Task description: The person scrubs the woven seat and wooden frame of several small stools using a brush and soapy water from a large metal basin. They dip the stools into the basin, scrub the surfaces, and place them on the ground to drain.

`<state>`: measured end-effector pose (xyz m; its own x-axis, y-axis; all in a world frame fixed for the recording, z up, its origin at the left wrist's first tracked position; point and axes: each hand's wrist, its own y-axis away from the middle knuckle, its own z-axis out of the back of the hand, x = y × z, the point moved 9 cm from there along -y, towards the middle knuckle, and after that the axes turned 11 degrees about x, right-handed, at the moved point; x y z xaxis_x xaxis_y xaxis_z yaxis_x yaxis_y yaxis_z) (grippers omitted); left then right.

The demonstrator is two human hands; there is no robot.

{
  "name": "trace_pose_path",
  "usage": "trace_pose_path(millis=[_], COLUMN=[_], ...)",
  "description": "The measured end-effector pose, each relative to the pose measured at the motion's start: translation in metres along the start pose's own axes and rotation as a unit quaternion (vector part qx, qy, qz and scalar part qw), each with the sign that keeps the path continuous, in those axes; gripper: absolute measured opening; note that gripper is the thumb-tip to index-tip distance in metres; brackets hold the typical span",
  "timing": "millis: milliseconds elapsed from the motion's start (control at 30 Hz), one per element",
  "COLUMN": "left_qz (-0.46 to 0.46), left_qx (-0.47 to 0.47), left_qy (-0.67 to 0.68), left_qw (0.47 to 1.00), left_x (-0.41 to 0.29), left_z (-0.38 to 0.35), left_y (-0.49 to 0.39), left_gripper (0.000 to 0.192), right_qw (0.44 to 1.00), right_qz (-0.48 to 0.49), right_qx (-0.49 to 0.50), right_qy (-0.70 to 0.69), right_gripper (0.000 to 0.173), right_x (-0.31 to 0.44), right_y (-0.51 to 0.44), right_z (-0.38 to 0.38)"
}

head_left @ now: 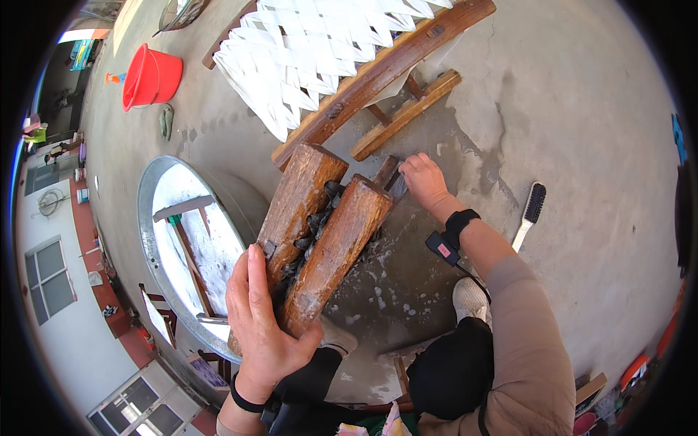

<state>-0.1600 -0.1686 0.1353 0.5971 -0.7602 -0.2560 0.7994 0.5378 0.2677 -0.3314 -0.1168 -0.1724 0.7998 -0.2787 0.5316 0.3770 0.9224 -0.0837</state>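
Before me, a thick wooden block (pixel 341 250) of two parallel beams stands tilted, with dark lumpy material (pixel 318 223) wedged in the gap between them. My left hand (pixel 262 321) holds the near end of the beams, fingers on the left beam and thumb by the right one. Past the far end, my right hand (pixel 422 177) is at a short wooden leg (pixel 386 171) and pinches something pale and translucent, perhaps a plastic scrap or cloth; its fingertips are partly hidden. Black bands are on both wrists.
Left of the block stands a metal tub (pixel 147 240) with suds and a wooden frame (pixel 191 256). A stool woven with white strips (pixel 311 49) lies beyond. A brush (pixel 531 210) is on the concrete at right; a red bucket (pixel 163 76) stands at far left.
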Motion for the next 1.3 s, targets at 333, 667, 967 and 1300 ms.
trace_pose_path(millis=[333, 667, 967, 1300], left_qz=[0.002, 0.073, 0.057, 0.073], left_qx=[-0.004, -0.031, -0.031, -0.046], left_qy=[0.021, 0.135, 0.060, 0.113], left_qw=[1.000, 0.988, 0.996, 0.990], left_x=[0.004, 0.020, 0.002, 0.010], left_z=[0.000, -0.001, -0.002, 0.000], left_y=[-0.003, -0.005, 0.001, -0.002], left_gripper=[0.097, 0.098, 0.098, 0.095], right_qw=[0.979, 0.965, 0.949, 0.933], right_qz=[0.123, 0.134, 0.149, 0.116], right_qx=[0.131, 0.114, 0.200, 0.237], right_qy=[-0.101, -0.197, -0.194, -0.246], right_gripper=[0.011, 0.020, 0.020, 0.023], right_x=[0.032, 0.081, 0.104, 0.115], right_y=[-0.008, 0.070, 0.103, 0.136], right_z=[-0.022, -0.033, -0.076, -0.080])
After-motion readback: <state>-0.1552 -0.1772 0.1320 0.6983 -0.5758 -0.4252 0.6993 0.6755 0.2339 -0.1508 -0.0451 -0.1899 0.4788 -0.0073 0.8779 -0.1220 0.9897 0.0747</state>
